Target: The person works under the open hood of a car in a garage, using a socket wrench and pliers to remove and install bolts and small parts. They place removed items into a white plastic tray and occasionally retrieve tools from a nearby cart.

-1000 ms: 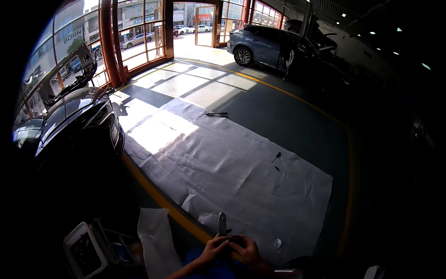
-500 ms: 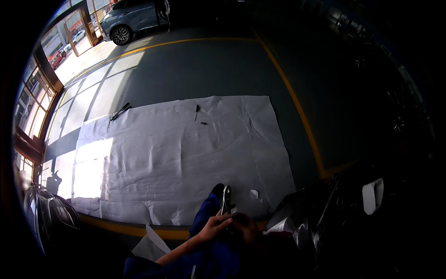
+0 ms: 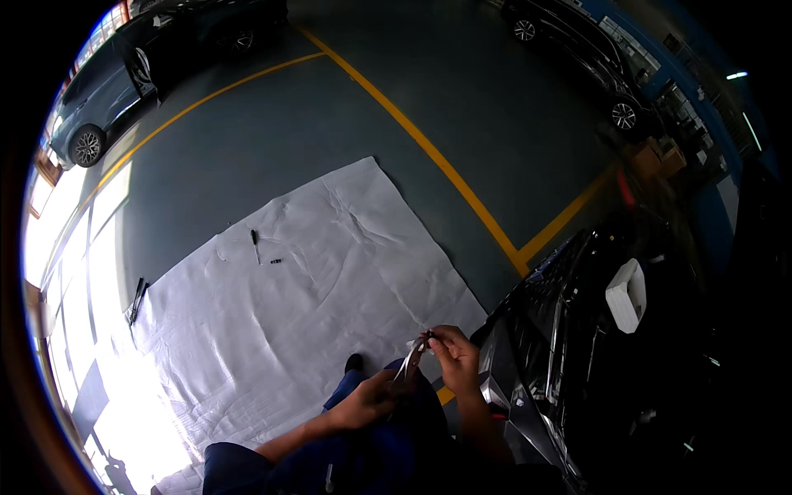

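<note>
Both hands are in front of my body, over the near edge of the white sheet (image 3: 305, 272). They hold a curved, shiny, narrow piece (image 3: 415, 356) with pale highlights; its exact kind I cannot make out. My left hand (image 3: 371, 400) is closed round its lower end. At the upper end, my right hand (image 3: 456, 359) pinches it between thumb and fingers, with a small dark bit at the fingertips. Farther off on the sheet lie a screwdriver (image 3: 255, 239) with a dark handle and a small black part (image 3: 275, 261). Long black tools (image 3: 139, 299) rest at the sheet's left edge.
Close on my right stands a dark car (image 3: 549, 346), with a white hollow block-like object (image 3: 627, 297) on it. A blue-grey car (image 3: 103, 103) is at the far left, and a black car (image 3: 569, 49) at the far right. Yellow lines (image 3: 429, 153) cross the floor.
My view has turned to the right, so the sheet and tools sit farther left. My right hand has come up and apart from the left, and the curved piece now tilts toward the right.
</note>
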{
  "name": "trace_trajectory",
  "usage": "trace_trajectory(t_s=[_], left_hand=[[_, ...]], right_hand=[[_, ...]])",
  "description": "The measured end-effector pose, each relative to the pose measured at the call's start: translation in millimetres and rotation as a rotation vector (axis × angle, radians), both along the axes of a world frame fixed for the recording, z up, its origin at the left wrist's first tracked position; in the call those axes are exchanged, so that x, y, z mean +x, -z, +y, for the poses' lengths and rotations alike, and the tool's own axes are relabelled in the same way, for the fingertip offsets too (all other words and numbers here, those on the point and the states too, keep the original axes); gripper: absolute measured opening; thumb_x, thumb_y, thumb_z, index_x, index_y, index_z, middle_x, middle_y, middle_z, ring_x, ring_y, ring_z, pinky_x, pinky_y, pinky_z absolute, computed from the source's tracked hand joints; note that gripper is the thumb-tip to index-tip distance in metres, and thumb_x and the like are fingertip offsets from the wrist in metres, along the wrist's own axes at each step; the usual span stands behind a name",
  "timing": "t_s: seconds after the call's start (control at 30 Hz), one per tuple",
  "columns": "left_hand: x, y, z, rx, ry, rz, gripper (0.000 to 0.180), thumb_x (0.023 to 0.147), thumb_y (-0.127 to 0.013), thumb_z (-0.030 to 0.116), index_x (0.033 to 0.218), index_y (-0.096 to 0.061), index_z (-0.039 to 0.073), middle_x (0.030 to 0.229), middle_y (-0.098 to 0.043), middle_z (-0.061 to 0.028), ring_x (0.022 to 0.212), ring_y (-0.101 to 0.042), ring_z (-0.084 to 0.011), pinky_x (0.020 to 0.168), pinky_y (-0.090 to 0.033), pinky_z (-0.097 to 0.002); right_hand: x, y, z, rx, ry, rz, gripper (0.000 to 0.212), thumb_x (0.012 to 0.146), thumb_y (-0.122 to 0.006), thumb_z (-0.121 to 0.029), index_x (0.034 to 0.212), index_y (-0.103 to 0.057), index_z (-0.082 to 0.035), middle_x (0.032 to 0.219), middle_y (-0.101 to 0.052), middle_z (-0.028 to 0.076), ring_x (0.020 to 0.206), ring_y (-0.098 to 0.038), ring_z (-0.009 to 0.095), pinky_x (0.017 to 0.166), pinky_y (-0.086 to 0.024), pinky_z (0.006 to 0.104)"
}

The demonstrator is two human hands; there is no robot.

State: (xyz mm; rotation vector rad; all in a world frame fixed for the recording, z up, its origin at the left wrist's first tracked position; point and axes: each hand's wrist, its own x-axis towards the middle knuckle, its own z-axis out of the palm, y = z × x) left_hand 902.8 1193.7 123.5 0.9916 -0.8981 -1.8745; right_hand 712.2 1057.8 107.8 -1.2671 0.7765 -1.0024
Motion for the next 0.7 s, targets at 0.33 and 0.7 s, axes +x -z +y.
trace_trajectory(t_s=[0.33, 0.7], left_hand=[[13, -15, -191, 0.023, 0.183, -0.264, 0.061, 0.099, -0.054, 0.0, 0.153, -0.025, -0.002, 0.135, -0.061, -0.0171, 0.116, -0.061, -0.0213, 0.096, -0.049, -0.0333], [-66, -39, -413, 0.056, 0.173, -0.353, 0.056, 0.104, -0.055, 0.012, 0.152, -0.03, 0.001, 0.105, -0.063, -0.0101, 0.096, -0.062, -0.0154, 0.085, -0.051, -0.0306]], right_hand=[[-2, 10, -168, -0.168, 0.086, 0.053, 0.02, 0.096, -0.064, 0.004, 0.116, -0.066, 0.007, 0.115, -0.066, 0.013, 0.099, -0.069, 0.018, 0.086, -0.058, 0.0278], [-71, 18, -366, -0.094, 0.242, -0.005, 0.026, 0.093, -0.068, 0.003, 0.119, -0.063, 0.006, 0.111, -0.07, 0.014, 0.1, -0.07, 0.019, 0.088, -0.057, 0.0311]])
